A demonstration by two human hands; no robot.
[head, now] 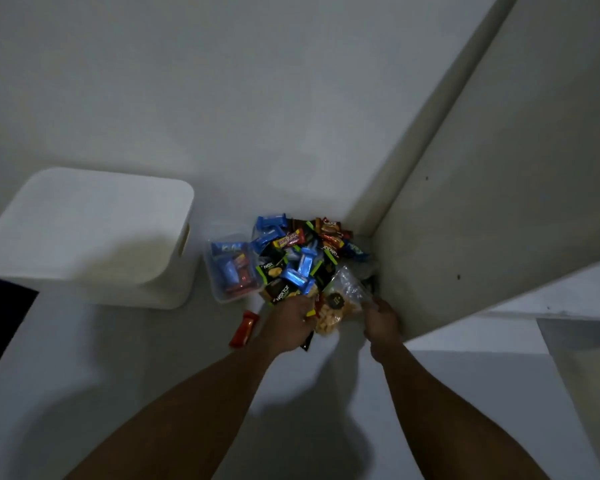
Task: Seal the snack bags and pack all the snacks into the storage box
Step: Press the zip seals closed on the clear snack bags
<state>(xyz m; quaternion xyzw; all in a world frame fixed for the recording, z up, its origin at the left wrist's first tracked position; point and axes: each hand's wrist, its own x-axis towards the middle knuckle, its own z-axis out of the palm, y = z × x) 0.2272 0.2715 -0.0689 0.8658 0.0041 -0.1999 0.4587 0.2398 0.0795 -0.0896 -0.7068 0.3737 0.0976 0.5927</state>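
Snack packets in a mixed, colourful heap (302,258) fill the corner against the pale wall (465,216). Left hand (288,323) and right hand (381,323) each pinch an edge of a clear plastic bag of tan snacks (340,303) at the heap's near edge. A lidded white storage box (94,237) stands left of the heap; bare floor lies near of it.

1. Your left hand (289,320) covered the near edge of the snack pile (302,258), so you could not see what its fingers gripped.
2. Your right hand (381,322) hid the clear bag's (343,299) corner.
3. The white box (94,233) ran past the left edge.
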